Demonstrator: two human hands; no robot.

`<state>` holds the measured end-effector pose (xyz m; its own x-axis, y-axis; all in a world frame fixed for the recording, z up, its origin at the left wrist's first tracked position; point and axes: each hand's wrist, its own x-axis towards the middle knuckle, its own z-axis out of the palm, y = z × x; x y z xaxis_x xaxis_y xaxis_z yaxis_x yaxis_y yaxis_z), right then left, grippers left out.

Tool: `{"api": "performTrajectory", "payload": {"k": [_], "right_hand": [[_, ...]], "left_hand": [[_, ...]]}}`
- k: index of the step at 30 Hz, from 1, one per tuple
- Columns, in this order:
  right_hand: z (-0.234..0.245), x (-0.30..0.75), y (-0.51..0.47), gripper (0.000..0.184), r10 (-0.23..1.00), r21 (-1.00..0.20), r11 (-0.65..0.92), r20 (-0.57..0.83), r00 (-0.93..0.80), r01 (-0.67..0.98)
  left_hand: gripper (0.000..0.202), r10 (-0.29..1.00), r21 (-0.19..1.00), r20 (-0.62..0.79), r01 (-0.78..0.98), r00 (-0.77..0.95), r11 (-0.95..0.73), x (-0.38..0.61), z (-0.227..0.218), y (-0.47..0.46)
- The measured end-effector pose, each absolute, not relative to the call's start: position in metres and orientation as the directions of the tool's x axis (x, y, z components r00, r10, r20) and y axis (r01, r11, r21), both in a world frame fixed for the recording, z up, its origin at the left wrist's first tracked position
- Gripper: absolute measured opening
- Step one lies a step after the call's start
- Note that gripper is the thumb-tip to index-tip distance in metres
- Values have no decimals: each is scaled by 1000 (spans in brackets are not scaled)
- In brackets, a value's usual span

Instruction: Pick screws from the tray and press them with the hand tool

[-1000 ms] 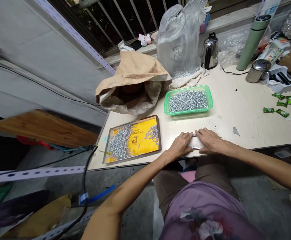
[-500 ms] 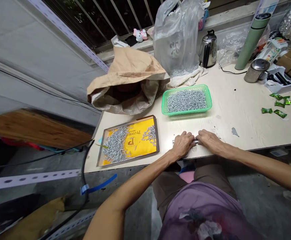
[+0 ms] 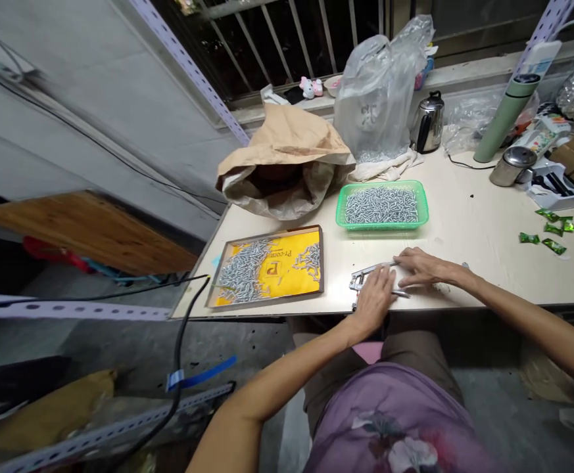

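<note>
A metal hand tool like spring-loaded pliers lies at the front edge of the table, its jaw end to the left and its two handles spread to the right. Over its middle rests my left hand, fingers curled down on it and hiding part of it. My right hand is just right of it, fingers apart, the fingertips close to the upper handle's end; whether they touch it I cannot tell. To the left is a shallow tray with a yellow bottom and two heaps of small metal pins.
Behind my hands stands a green basket full of similar pins. A crumpled paper sack, a plastic bag, a kettle and a green flask line the back. Wrapped sweets lie at right.
The tool's handles are now spread, where before they were mostly hidden under both hands. My right hand has loosened and its fingers have come apart. The view has shifted.
</note>
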<state>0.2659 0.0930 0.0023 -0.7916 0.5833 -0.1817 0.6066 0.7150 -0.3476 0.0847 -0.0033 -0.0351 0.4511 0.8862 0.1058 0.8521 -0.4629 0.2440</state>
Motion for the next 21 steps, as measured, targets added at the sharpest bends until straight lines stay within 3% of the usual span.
{"api": "performTrajectory", "payload": {"k": [4,9,11,14,16,19,21], "right_hand": [[-5,261,109,24,663,-295,688,-117,-739,663],[7,222,108,22,795,-114,595,-60,-603,796],[15,203,97,21,700,-120,700,-81,-710,704],[18,178,75,16,384,-196,897,-104,-918,397],[12,167,64,13,248,-187,947,-87,-965,261],[-4,154,58,14,149,-174,973,-10,-989,149],[-10,149,61,14,150,-231,965,103,-983,123]], "left_hand": [[54,826,307,234,766,514,-564,96,-55,-28],[53,834,393,260,735,487,-552,99,-55,-29],[55,836,426,255,720,486,-548,98,-54,-26],[56,853,470,185,719,488,-513,100,-54,-26],[53,842,464,159,714,516,-525,100,-55,-34],[43,717,380,259,614,647,-692,90,-54,-55],[34,655,293,363,586,663,-756,69,-51,-66]]}}
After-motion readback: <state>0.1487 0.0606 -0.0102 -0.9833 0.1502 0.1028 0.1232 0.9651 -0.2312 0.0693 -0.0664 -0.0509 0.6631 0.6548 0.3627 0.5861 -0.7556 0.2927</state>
